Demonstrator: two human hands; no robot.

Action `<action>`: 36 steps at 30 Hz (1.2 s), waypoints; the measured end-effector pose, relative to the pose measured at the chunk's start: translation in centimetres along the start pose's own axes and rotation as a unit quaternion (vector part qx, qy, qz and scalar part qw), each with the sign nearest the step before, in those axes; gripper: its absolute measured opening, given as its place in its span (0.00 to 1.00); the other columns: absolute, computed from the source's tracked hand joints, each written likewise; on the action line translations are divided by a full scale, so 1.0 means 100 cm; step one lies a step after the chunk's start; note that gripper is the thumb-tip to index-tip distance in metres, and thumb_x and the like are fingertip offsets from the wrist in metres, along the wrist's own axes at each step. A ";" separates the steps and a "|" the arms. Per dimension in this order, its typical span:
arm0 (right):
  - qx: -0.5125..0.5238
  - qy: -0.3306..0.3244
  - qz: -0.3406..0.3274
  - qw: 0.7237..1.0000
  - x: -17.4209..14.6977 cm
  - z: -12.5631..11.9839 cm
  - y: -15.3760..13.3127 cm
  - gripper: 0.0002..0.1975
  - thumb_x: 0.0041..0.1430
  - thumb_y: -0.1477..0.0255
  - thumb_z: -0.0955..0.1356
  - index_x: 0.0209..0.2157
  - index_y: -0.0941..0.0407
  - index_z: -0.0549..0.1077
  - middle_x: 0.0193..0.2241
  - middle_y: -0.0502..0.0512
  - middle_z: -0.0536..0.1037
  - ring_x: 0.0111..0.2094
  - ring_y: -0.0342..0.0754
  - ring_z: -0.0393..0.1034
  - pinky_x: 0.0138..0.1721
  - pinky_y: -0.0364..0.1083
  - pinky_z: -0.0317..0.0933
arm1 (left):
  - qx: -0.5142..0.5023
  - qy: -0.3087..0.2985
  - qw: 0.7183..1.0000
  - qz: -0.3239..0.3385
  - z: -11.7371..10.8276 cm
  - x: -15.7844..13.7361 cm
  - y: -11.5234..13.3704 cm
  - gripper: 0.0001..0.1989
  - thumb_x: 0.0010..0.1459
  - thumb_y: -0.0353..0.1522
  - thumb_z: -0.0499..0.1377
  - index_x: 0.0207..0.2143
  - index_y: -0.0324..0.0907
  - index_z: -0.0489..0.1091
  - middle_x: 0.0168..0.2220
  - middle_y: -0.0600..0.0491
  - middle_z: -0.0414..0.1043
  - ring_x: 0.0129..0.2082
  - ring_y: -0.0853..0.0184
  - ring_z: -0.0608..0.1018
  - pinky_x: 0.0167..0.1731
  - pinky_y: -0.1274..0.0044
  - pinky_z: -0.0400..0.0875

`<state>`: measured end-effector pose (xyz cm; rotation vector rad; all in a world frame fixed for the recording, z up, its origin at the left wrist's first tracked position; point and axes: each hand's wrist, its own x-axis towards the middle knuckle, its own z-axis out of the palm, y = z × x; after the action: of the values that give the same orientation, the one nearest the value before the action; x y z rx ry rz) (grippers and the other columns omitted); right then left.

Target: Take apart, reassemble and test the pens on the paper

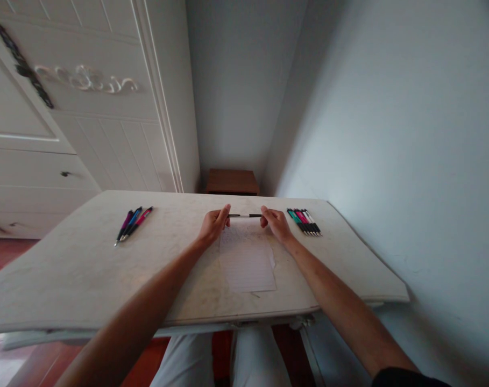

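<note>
Above the far end of a lined paper sheet, a white-and-black pen is stretched level between my two hands. My left hand pinches its left end, and my right hand pinches the dark right end. Fingers cover both tips of the pen. Faint handwriting shows on the upper part of the paper. To the right of my right hand lies a neat row of several pens in green, pink and white with black grips. Over on the left, three pens in purple, blue and red lie loosely together.
The pale table has a worn top, and its front edge runs above my legs. A white cabinet stands behind on the left, a grey wall rises on the right, and a brown wooden box-like piece sits beyond the far edge.
</note>
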<state>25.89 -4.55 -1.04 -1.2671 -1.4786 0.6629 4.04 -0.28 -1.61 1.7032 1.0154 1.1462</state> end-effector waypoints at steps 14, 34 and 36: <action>0.060 -0.048 0.034 0.996 0.003 0.000 0.005 0.39 0.53 0.37 0.54 0.18 0.57 0.73 0.18 0.56 0.75 0.22 0.45 0.69 0.30 0.46 0.63 | -0.030 0.036 0.999 0.006 -0.002 0.001 0.007 0.30 0.59 0.52 0.49 0.12 0.42 0.58 0.13 0.54 0.60 0.18 0.70 0.68 0.23 0.78 0.61; 0.020 -0.154 0.013 0.988 -0.004 0.000 -0.002 0.23 0.54 0.51 0.67 0.24 0.57 0.77 0.26 0.55 0.79 0.29 0.47 0.71 0.35 0.45 0.63 | -0.302 0.022 0.950 -0.074 -0.001 0.005 0.009 0.21 0.50 0.47 0.64 0.33 0.38 0.71 0.22 0.55 0.68 0.19 0.74 0.67 0.19 0.82 0.59; 0.015 -0.186 0.016 0.982 -0.006 0.001 -0.005 0.21 0.52 0.51 0.69 0.27 0.57 0.79 0.29 0.56 0.80 0.32 0.49 0.72 0.35 0.46 0.64 | -0.347 0.022 0.933 -0.096 -0.002 0.005 0.012 0.20 0.51 0.46 0.64 0.34 0.38 0.71 0.26 0.53 0.70 0.21 0.74 0.69 0.19 0.82 0.60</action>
<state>25.57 -5.20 -0.81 -1.1882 -1.7441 0.9812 4.19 -0.16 -0.31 0.9977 0.6629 1.2249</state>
